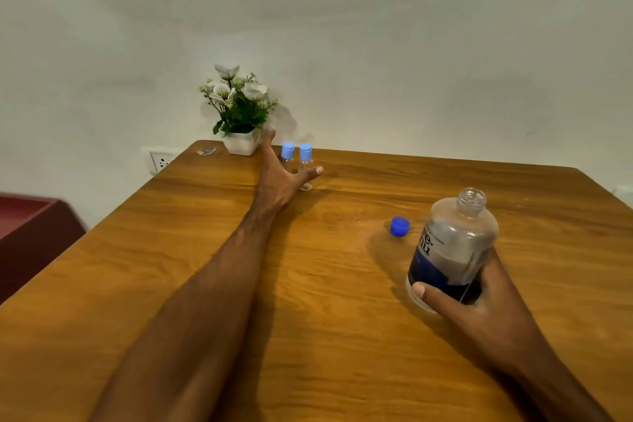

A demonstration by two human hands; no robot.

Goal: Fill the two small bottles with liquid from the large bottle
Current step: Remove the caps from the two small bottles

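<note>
Head view, one frame.

Table: wooden top, warm brown grain, set against a pale wall.

Large bottle: clear plastic, dark blue label with partial lettering, neck open and uncapped, tilted slightly, on the right side of the table. Whether its base touches the wood cannot be told.

Right hand: wrapped round the lower body of the large bottle, thumb across the front, fingers curled behind.

Blue cap: loose on the table, just left of the large bottle, apart from it.

Two small bottles: clear, upright, each with a light blue flip cap in place, standing side by side near the far edge of the table, just right of the flower pot.

Left hand: arm stretched far across the table, fingers spread, thumb reaching out to the right in front of the small bottles. Contact with them cannot be told; the palm hides their lower parts.

Flower pot: white, with white artificial flowers and green leaves, at the far left corner.

Wall socket: white, behind the table's left edge.

Dark red furniture: left of the table, lower down.
</note>
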